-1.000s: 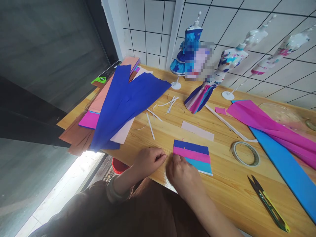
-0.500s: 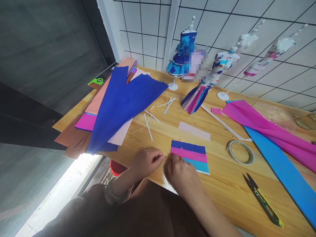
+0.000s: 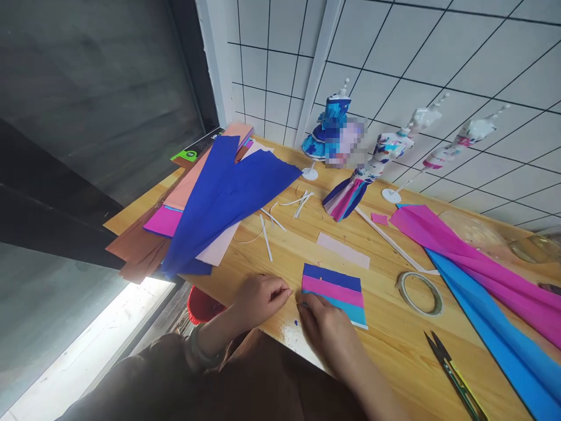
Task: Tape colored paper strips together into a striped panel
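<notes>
A small striped piece (image 3: 335, 286) of dark blue, pink and turquoise strips, with a white lower edge, lies flat on the table. Over its lower left corner is my right hand (image 3: 326, 321), fingers curled together near the turquoise strip. Whether anything is between those fingertips is hidden. My left hand (image 3: 263, 298) rests just left of the piece, thumb and forefinger pinched; what they hold, if anything, is too small to tell. Close to my right fingers lies a tiny blue scrap (image 3: 295, 323).
Blue crepe paper (image 3: 245, 187) covers stacked sheets at left. Behind stand dressed miniature mannequins (image 3: 390, 146). A tape roll (image 3: 421, 293), thread snips (image 3: 451, 368), a pale strip (image 3: 344, 250) and pink paper (image 3: 460, 257) lie rightward. A red bin (image 3: 204, 305) is below the table edge.
My right fingers have slid from the pink strip's left end down to the turquoise one. The blue scrap now shows beside them. My left hand keeps its pinch, and the view has tilted up.
</notes>
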`<state>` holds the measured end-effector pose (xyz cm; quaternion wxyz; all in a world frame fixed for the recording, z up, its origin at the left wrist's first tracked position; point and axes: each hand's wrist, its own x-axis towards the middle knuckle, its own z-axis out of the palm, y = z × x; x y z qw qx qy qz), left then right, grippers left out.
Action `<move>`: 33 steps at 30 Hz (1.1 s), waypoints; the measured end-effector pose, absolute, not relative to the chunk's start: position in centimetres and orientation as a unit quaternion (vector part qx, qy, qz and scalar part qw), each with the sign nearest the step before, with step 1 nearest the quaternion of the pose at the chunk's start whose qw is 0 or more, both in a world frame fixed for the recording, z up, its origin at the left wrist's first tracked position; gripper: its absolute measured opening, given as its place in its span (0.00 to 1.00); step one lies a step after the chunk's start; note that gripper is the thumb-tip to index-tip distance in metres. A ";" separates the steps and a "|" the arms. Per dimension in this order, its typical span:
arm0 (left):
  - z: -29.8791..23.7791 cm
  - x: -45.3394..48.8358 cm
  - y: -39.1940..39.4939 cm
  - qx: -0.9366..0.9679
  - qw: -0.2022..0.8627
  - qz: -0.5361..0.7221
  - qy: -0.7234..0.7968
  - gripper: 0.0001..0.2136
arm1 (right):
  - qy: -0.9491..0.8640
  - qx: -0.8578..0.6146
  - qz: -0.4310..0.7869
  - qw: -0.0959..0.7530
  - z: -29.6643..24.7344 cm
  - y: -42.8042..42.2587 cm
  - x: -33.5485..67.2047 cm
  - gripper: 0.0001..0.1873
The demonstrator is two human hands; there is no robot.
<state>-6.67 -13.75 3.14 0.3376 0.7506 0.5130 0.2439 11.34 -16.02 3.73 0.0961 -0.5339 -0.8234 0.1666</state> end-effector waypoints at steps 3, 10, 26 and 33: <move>3.1 -6.7 -13.8 0.748 0.338 0.248 0.514 0.09 | -0.828 -0.529 0.156 0.103 3.8 -16.1 11.3 0.09; 3.2 -6.7 -13.8 0.753 0.336 0.244 0.511 0.09 | -0.827 -0.529 0.150 0.118 3.2 -16.3 11.5 0.09; 2.9 -6.6 -13.8 0.758 0.321 0.240 0.514 0.09 | -0.840 -0.516 0.125 0.115 2.5 -16.5 11.6 0.12; 2.7 -6.5 -13.8 0.759 0.312 0.247 0.515 0.09 | -0.838 -0.516 0.120 0.130 2.3 -16.5 11.6 0.12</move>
